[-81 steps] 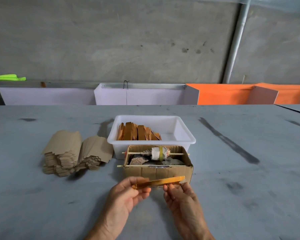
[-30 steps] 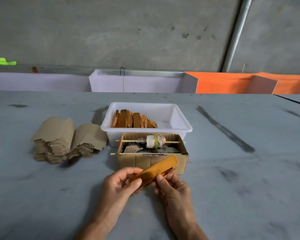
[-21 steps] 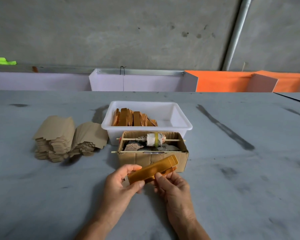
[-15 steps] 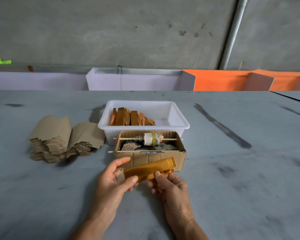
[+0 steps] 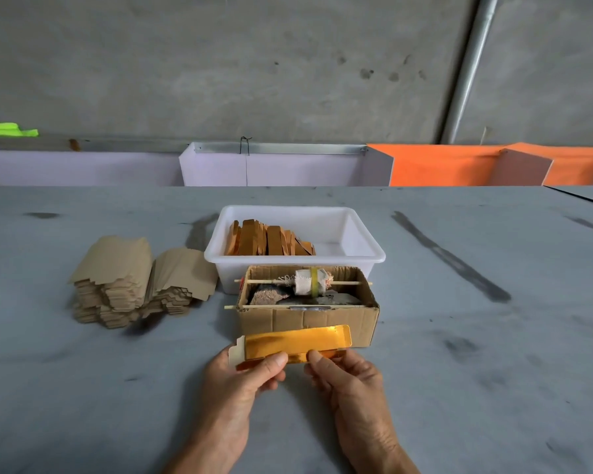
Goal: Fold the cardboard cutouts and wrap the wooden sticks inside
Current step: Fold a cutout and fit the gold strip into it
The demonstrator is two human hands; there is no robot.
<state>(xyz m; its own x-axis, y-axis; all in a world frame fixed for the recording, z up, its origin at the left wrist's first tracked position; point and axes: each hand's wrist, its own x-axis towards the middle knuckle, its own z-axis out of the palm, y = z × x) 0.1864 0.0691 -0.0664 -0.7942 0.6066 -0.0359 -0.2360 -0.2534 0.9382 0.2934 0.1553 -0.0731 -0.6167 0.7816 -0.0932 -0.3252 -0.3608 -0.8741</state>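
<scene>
Both hands hold 1 gold-faced cardboard cutout (image 5: 297,342) above the grey table (image 5: 459,371), just in front of the open cardboard box (image 5: 307,318). The left hand (image 5: 243,378) pinches the cutout's left end, thumb on the gold face and fingers curled behind it. The right hand (image 5: 343,374) pinches the lower edge near the middle, thumb tip on the front and fingers behind. The cutout lies roughly level, its long axis running left to right, with the gold face turned toward the camera. A plain pale tab shows at its left end. A lower panel appears folded back under the thumbs; whether a wooden stick sits inside cannot be determined, as the hands cover that area.

The cardboard box carries 2 thin skewers (image 5: 298,283) laid across its top edges. The rear skewer passes through a cloth-wrapped roll (image 5: 310,285) bound with a yellow band. Dark scraps lie in the box bottom.

A white plastic tub (image 5: 363,248) stands directly behind the box, touching or nearly touching it. A row of orange-brown pieces (image 5: 267,239) stands on edge in its left half.

A stack of plain brown cutouts (image 5: 134,282) lies on the table to the left of the tub, in 2 fanned piles side by side.

White and orange panels (image 5: 425,165) line the far table edge beneath a concrete wall (image 5: 220,63).
</scene>
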